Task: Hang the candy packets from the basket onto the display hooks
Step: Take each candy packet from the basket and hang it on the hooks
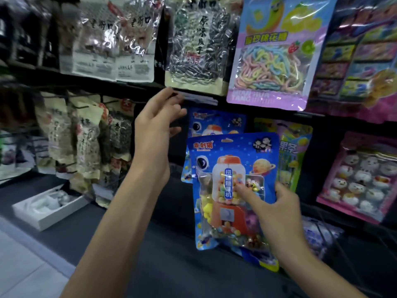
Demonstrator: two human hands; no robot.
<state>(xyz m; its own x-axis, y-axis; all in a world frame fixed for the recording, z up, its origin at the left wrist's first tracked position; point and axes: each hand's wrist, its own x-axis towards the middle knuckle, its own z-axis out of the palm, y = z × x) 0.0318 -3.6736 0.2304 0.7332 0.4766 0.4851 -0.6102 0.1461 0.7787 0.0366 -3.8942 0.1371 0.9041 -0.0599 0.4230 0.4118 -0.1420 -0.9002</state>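
1. Seed bags (86, 136) are hanging in a row at the left, apart from the work.
2. The left hand (154, 130) is reaching up, its fingers (171, 108) apart, loosely bent and holding nothing. The fingertips are lying just beside the label strip (199, 100), where the hook should be ending. The hook itself is too dark to make out.
3. The packet (232, 168) is standing nearly upright, long axis running up and down, leaning slightly. Its slot (228, 139) is sitting at the top edge, overlapping a hung twin (214, 121) behind.
4. The right hand (279, 214) is gripping the packet's lower right corner, with the thumb (247, 191) pressing the front and the fingers curling behind.
5. The hook end is probably lying above and left of the slot, nearer the left hand. The right hand would therefore be lifting the packet up and leftward while the left is steadying the hook.
6. A pink pack (361, 179) is hanging at the far right.
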